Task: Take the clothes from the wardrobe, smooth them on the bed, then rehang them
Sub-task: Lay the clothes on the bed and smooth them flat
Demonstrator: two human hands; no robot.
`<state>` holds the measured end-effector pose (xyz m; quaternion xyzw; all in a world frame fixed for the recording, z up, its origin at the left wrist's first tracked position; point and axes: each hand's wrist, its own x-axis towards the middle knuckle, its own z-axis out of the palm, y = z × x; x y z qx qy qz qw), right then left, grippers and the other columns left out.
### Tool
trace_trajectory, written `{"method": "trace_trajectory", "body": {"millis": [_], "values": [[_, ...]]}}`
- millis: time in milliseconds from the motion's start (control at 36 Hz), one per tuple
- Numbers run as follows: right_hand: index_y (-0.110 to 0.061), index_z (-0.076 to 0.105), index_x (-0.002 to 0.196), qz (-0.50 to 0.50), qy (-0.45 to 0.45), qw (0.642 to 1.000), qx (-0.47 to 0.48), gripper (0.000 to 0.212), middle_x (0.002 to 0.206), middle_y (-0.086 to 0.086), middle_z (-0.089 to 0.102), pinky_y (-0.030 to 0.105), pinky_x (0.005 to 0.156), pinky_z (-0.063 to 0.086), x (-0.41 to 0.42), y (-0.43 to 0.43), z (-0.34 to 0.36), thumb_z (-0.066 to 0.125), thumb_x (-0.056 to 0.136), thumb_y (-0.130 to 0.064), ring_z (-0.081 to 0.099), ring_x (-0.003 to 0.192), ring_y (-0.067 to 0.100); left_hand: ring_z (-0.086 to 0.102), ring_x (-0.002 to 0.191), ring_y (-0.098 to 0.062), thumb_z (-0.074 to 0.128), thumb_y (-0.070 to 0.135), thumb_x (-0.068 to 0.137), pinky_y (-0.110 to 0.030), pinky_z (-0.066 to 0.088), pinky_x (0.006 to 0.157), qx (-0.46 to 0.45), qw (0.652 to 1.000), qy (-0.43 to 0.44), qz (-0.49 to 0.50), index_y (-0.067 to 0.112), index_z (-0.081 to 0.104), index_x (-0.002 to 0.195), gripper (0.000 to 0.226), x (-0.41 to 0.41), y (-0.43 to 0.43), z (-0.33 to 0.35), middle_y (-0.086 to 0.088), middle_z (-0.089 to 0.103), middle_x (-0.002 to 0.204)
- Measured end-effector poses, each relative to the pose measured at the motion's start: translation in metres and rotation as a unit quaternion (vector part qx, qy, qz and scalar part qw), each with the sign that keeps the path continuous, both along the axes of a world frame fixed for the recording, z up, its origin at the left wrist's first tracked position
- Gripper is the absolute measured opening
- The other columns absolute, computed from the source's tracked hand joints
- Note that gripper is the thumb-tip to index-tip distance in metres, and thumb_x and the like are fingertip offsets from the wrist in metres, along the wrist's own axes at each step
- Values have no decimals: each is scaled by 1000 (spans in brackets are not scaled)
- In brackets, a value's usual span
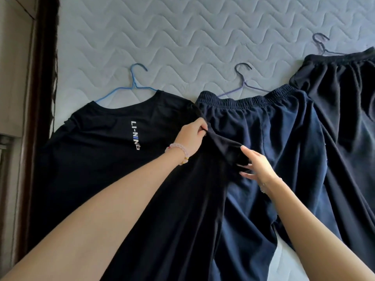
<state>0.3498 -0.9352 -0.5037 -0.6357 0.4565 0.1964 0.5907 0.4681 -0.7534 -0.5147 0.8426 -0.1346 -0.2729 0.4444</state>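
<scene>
Reaching in from the near edge with two bare forearms. Pinching the sleeve (223, 147) of the black T-shirt (91, 159) up by the shoulder in the curled fingers of the left hand (190, 136); nipping the sleeve's open end between the thumb and fairly straight fingers of the right hand (257, 167). Drawing it taut across the edge of the navy trousers (274, 138).

Judging the fabric as light, thin and limp, likely sagging and creasing wherever released. Better gripping at hems and seams with both hands than lifting from one point.

Lying back-up on the left of the bed, on a blue hanger (134, 84). Sitting beside it on a purple hanger (243, 82), the navy pair; further right, black trousers (349, 108) on a dark hanger (321, 43).

Spreading everything over a pale quilted mattress (182, 37), probably soft and yielding under pressure. Running along the left edge, a dark wooden frame (43, 78).
</scene>
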Motion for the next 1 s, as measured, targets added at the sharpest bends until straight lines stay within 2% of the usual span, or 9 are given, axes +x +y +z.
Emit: {"method": "trace_trajectory", "body": {"millis": [194,361,444,528,611,694,806,917,1000], "values": [[-10,62,94,23,-71,996,-47,6,75,1,60,10,54,49,-2,55,-9,63,88,-13,58,60,5,65,90,-15,51,5,93,-9,46,75,35,996,31,81,13,58,91,11,-38,98,-11,-5,69,92],[-23,61,78,108,-168,973,-114,19,70,-7,64,10,65,46,-7,117,-8,63,82,-5,57,63,0,67,98,-20,41,-2,94,-34,54,90,-31,961,193,194,14,61,86,27,-49,130,-31,-6,66,101],[-21,64,83,299,-232,886,-267,12,80,-9,66,19,74,46,-23,146,-8,60,75,-13,58,78,7,63,104,-27,39,1,97,-29,53,84,-81,922,271,266,11,60,92,24,-48,131,-32,-12,64,108],[-22,60,77,461,-284,774,-327,15,77,-8,61,28,63,49,-50,171,-12,49,68,-19,57,75,16,61,99,-27,42,7,98,-28,52,81,-111,890,310,314,6,58,99,15,-48,124,-30,-15,61,107],[-30,64,74,538,-251,732,-334,18,80,-13,59,21,51,47,-78,180,-27,58,64,-17,61,68,12,61,94,-23,45,8,98,-29,52,81,-113,888,324,306,5,56,110,17,-45,116,-26,-12,60,105],[-31,67,88,512,-220,773,-304,24,95,-13,62,23,58,52,-89,177,-31,55,72,-16,63,77,13,60,104,-25,49,11,95,-38,53,90,-62,919,293,257,7,52,123,28,-42,111,-26,-10,61,114],[-25,55,95,352,-184,863,-312,13,96,-12,57,29,67,51,-79,167,-16,48,85,-21,59,87,9,52,113,-18,52,3,89,-28,47,95,81,993,0,83,20,46,134,49,-40,107,-23,-2,45,132],[-25,44,122,194,-55,950,-237,42,107,-12,53,31,82,51,-62,167,-11,58,86,-40,57,92,9,27,137,-20,49,-2,84,-34,39,106,171,952,-187,-171,29,41,140,65,-29,97,-16,-1,26,150],[-23,41,133,196,-16,956,-219,56,113,-6,50,31,82,49,-47,172,-17,59,86,-46,56,95,13,11,145,-23,51,10,89,-38,30,110,234,898,-232,-292,29,51,132,47,-18,88,-15,-2,19,155]]}}
